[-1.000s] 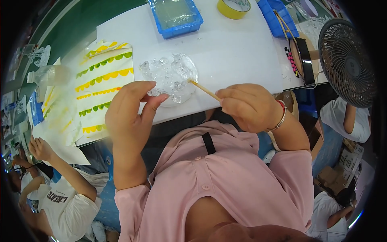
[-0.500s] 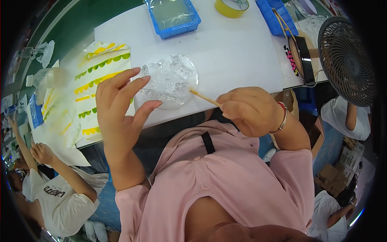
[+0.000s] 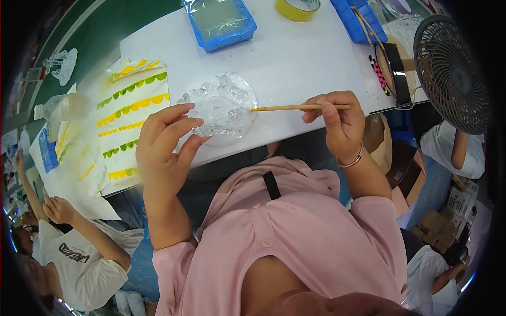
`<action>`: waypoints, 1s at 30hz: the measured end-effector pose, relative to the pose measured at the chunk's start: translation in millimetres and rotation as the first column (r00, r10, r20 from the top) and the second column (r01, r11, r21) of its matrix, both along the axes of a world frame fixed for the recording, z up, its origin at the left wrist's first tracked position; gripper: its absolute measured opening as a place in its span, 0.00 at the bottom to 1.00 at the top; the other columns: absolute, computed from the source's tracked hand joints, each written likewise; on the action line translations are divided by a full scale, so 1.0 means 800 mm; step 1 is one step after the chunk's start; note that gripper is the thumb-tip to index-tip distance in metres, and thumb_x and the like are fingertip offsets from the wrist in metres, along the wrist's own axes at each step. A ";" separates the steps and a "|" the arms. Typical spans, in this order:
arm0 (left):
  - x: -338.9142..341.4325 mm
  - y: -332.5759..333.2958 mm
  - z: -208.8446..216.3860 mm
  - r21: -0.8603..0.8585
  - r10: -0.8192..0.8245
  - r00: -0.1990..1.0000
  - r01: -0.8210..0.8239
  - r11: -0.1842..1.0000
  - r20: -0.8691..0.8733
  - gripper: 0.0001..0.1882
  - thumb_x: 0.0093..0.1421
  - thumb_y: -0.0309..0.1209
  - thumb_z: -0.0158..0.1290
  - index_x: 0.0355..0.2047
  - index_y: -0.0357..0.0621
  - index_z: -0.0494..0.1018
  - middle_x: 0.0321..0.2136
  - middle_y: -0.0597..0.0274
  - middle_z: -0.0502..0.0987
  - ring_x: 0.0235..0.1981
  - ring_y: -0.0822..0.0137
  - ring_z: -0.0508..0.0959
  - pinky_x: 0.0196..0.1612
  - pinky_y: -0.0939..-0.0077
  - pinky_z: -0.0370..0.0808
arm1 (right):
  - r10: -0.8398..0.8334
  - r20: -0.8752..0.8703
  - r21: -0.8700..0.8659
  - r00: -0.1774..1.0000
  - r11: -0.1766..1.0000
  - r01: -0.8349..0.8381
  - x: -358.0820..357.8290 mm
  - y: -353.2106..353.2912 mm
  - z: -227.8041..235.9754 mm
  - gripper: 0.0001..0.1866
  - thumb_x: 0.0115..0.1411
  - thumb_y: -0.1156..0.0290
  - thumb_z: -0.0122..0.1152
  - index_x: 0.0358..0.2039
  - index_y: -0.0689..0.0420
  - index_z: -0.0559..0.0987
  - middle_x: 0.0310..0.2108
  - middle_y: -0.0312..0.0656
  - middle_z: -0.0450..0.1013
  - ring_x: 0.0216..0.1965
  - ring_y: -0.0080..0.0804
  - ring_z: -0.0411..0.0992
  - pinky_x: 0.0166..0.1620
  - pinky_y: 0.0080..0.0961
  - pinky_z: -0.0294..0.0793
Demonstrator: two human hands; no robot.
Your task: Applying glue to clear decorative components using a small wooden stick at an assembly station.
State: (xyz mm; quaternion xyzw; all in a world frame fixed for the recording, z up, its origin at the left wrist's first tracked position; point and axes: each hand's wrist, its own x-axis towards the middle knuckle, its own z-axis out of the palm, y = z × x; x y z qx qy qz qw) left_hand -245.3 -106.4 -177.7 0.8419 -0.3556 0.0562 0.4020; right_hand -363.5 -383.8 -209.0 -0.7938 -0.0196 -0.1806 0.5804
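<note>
A round clear plastic disc [image 3: 247, 97] lies on the white table sheet in front of me, with small transparent figures [image 3: 227, 84] standing around it. At its left edge is my left hand [image 3: 167, 139], fingers curved and apart, fingertips next to the figures; I cannot tell whether they touch. Between thumb and fingers my right hand [image 3: 341, 120] holds a thin wooden stick [image 3: 287, 108], nearly level. The stick's darker tip points left and reaches the right edge of the disc.
Beyond the disc are a blue tray [image 3: 227, 43] and yellow tape [image 3: 295, 12]. At right stand a blue bin [image 3: 358, 30] with sticks and a black fan [image 3: 448, 76]. Patterned paper [image 3: 132, 113] and a clear bottle [image 3: 55, 108] lie left. Co-workers [image 3: 79, 253] sit nearby.
My right hand has turned and shifted up and right, bringing the stick from slanted to nearly level. The left hand has moved slightly right and down, its fingertips nearer the figures.
</note>
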 end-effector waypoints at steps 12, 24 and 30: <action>-0.009 -0.001 0.000 0.014 0.042 0.999 -0.041 0.999 -0.028 0.17 0.39 0.19 0.65 0.33 0.43 0.78 0.40 0.60 0.78 0.35 0.64 0.78 0.40 0.73 0.75 | 0.019 0.128 -0.254 0.992 0.967 0.014 0.006 0.010 0.017 0.03 0.65 0.78 0.49 0.37 0.63 0.69 0.28 0.49 0.77 0.28 0.30 0.77 0.33 0.21 0.77; -0.011 0.002 -0.002 0.006 0.104 0.995 -0.104 0.995 0.013 0.15 0.42 0.19 0.65 0.32 0.43 0.78 0.32 0.60 0.77 0.32 0.62 0.77 0.35 0.74 0.74 | 0.113 0.212 -0.422 0.971 0.907 -0.013 0.000 0.027 0.026 0.04 0.60 0.82 0.53 0.35 0.62 0.71 0.27 0.48 0.77 0.25 0.33 0.77 0.30 0.23 0.76; -0.026 -0.011 -0.010 -0.040 0.071 0.996 -0.069 0.997 0.060 0.14 0.42 0.16 0.66 0.31 0.38 0.77 0.31 0.59 0.77 0.31 0.67 0.78 0.34 0.79 0.74 | 0.165 0.171 -0.403 0.971 0.912 -0.084 -0.007 0.039 0.030 0.04 0.59 0.82 0.53 0.35 0.62 0.71 0.27 0.48 0.77 0.25 0.33 0.77 0.30 0.24 0.76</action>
